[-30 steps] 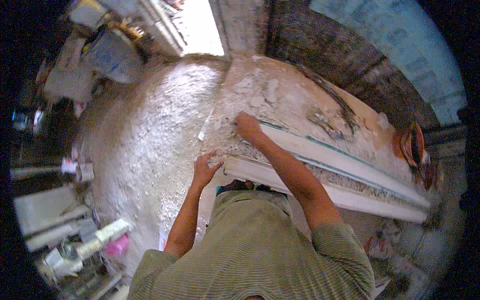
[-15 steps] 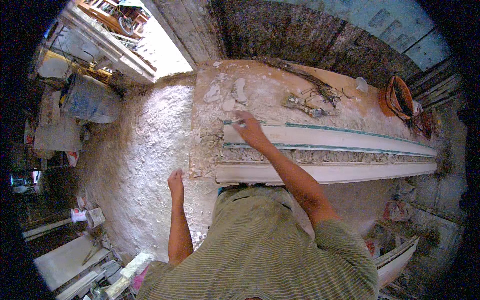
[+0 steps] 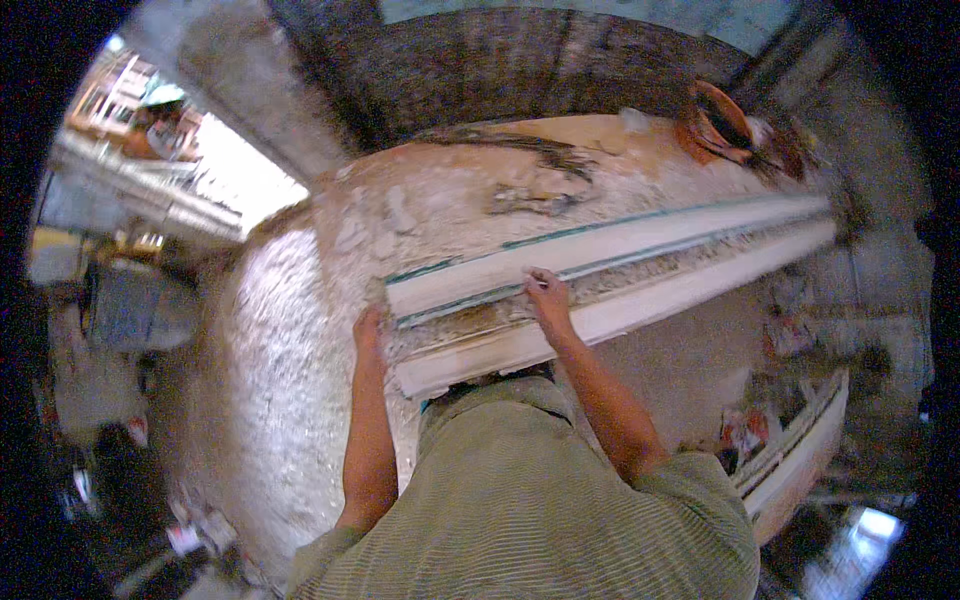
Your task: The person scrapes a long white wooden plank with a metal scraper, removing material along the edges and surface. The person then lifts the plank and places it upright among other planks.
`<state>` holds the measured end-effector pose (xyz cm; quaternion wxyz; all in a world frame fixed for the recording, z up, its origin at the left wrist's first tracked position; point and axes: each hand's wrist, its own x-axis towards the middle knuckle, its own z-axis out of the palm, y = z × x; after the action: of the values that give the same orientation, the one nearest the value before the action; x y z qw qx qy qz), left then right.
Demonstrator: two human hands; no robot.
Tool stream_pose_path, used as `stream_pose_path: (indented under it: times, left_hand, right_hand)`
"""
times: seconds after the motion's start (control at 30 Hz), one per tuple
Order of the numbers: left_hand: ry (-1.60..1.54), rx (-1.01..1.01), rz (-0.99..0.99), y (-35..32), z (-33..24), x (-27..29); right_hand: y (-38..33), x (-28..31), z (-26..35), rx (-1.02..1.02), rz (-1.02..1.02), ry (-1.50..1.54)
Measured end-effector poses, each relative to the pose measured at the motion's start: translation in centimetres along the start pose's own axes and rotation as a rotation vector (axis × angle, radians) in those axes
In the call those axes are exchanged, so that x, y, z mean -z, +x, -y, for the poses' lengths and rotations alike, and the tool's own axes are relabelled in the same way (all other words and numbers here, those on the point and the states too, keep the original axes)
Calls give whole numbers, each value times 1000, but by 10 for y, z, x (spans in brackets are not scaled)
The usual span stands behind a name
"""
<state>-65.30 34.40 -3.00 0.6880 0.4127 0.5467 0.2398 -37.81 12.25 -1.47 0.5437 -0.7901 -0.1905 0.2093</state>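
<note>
Presently, a person in a green ribbed shirt (image 3: 520, 500) stands at a dusty workbench (image 3: 450, 200), bent over a long white moulding (image 3: 620, 245) that lies along it from near left to far right. The moulding shows two pale bands with a rough, crumbly channel between them and a thin teal line along the upper band.

Left hand (image 3: 368, 335): laid against the near left end of the moulding, fingers resting on the end face. Whether it grips or merely presses there cannot be told.

Right hand (image 3: 548, 300): placed on the moulding's middle channel, a little way in from the left end. The fingers are curled around a small pale object (image 3: 538, 274), too small to identify. The hand touches the rough channel surface.

Bench surface: coated in white plaster crumbs and flakes. A dark tangle of fibre (image 3: 540, 155) lies behind the moulding, well apart from both hands. An orange bowl (image 3: 715, 120) sits at the far right end of the bench, near the moulding's far end.

Surroundings: a rough, whitened floor (image 3: 270, 380) lies to the left of the bench. A second white moulding (image 3: 800, 450) rests low at the right, beside the person's right elbow. A bright opening (image 3: 240, 185) shows at the upper left.
</note>
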Motion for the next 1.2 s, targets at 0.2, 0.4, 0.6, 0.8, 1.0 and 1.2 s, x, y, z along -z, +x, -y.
stream_pose_path:
  times: [0.2,0.4,0.6,0.8,1.0,1.2]
  left_hand:
    - [-178,96,-35,-27,-23,2]
    - [-79,-90,-96,-37,-20,2]
    - [-158,-158,-69,-47,-17,-9]
    - [-189,-18,-201,-64,-2,-12]
    - [-214,51,107,-91,47,-119]
    - [-769,530,193,-92,36,-303]
  right_hand:
    - [8,5,-22,-315,-209,600]
    - [29,18,-21,-472,-230,620]
    - [56,18,2,-821,-317,1027]
    - [74,14,-17,-996,-329,1133]
    - [85,-2,-48,-947,-235,1106]
    - [71,48,-40,-1203,194,1324]
